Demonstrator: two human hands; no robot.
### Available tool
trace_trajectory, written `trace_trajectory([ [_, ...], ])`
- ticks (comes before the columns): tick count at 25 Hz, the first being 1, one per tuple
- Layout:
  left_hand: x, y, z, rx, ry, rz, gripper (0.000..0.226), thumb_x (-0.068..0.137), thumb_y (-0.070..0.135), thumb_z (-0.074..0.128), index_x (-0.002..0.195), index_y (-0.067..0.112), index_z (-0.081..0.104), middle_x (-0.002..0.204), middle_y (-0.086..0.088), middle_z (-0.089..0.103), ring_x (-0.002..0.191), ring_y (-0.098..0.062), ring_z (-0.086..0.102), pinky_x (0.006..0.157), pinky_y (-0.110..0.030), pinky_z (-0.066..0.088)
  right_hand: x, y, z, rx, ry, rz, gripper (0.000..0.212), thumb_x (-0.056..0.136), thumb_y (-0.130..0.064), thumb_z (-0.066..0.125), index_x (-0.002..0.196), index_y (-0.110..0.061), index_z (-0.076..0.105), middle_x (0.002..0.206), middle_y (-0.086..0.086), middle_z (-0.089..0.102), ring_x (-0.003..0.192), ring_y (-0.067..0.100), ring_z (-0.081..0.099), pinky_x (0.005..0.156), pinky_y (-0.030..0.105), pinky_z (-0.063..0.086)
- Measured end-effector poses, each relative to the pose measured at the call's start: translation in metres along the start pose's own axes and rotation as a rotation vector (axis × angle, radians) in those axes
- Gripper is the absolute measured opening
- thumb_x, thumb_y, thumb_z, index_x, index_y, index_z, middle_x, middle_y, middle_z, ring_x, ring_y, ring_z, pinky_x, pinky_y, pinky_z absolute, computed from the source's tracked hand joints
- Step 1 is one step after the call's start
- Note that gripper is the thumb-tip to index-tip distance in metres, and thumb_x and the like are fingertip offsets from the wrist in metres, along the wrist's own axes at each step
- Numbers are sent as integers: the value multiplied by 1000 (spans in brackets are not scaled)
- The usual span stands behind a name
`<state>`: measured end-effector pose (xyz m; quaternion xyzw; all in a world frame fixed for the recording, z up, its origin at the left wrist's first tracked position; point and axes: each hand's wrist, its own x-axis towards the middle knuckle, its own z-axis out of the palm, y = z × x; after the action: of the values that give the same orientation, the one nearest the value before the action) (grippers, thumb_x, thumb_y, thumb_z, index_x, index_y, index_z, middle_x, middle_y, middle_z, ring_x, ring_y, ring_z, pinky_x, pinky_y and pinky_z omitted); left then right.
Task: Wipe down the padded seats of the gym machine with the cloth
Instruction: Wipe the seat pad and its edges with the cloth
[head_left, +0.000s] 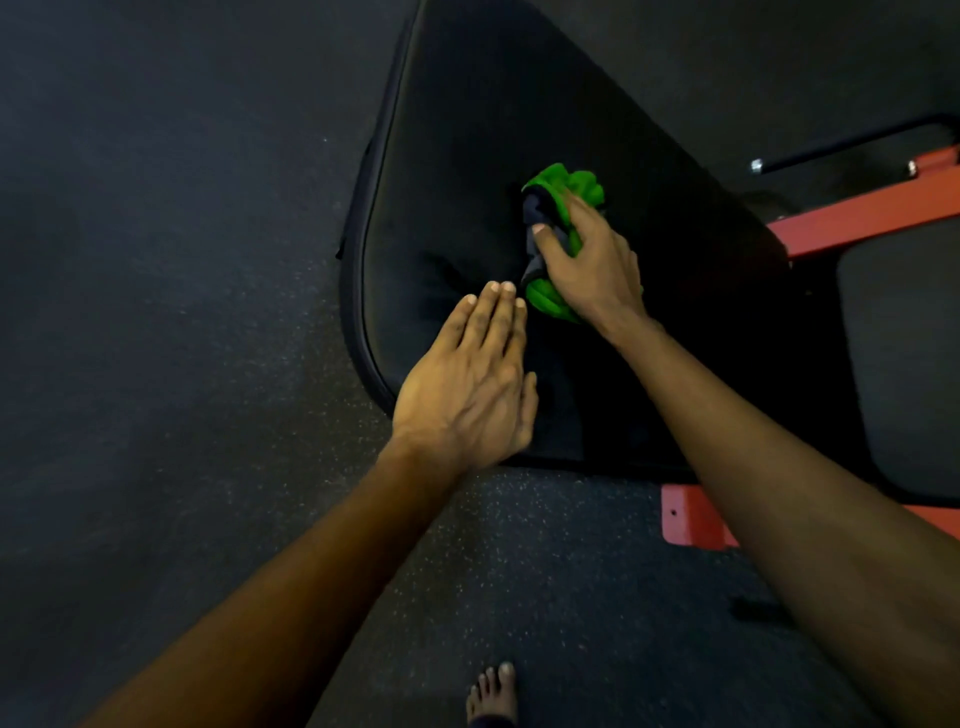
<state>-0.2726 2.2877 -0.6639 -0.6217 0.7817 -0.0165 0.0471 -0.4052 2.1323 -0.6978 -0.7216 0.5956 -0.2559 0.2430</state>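
Right hand (592, 260) grips the bunched green cloth (569, 184). Fingers are curled over the top of it, and the thumb presses on a dark fold of the same bundle. Green fabric shows past the fingertips and again below the heel of the hand. The cloth sits pressed on the black padded seat (467, 130), about mid-pad.

Left hand (467, 384) lies just beside the grip, on the thumb side. It is flat, palm down on the pad, with fingers straight and pressed together. Its fingertips are near the lower end of the cloth; contact cannot be told. It holds nothing.

The seat is a wide pad with rounded corners and a piped edge. It narrows away from the person. Its surface is dark and low in detail.

Beyond the grip on the knuckle side, a red frame rail (857, 218) runs out from under the pad. A black bar (857, 143) with a bright bolt end lies above it. A second black pad (904, 364) sits past the rail at the frame edge. A red base plate (691, 514) shows under the right forearm.

Speckled dark rubber floor (156, 260) surrounds the machine. One bare foot (493, 691) stands on it, well behind both hands.
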Motion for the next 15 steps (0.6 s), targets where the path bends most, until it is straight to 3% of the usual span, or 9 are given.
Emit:
trace_trajectory([
  [2,-1,1,0,19,10,3,74,103,46,18,159,-2,13,167,-21,10,157,-30,5,128,-42,2,1,14,-1,-18,8,-28,50,99,-39,57,146,-20,53,151,-1,52,138,19,47,107,24,37],
  [6,-2,1,2,75,21,6,75,103,48,15,160,1,11,168,-19,8,157,-27,4,128,-41,4,-13,68,-14,-90,31,209,45,97,-51,53,132,-23,59,136,11,62,125,36,56,94,36,45],
  [9,-1,0,3,99,35,7,75,102,50,14,160,3,12,169,-17,8,157,-26,5,128,-40,4,-20,70,-16,-86,13,294,46,96,-53,52,132,-27,58,135,15,61,124,39,56,97,39,44],
  [15,1,-1,8,133,107,25,76,101,52,21,160,4,18,168,-15,16,157,-23,12,128,-38,9,-37,19,-7,-52,-20,-42,50,97,-50,54,146,-39,48,145,6,57,131,34,52,98,34,43],
])
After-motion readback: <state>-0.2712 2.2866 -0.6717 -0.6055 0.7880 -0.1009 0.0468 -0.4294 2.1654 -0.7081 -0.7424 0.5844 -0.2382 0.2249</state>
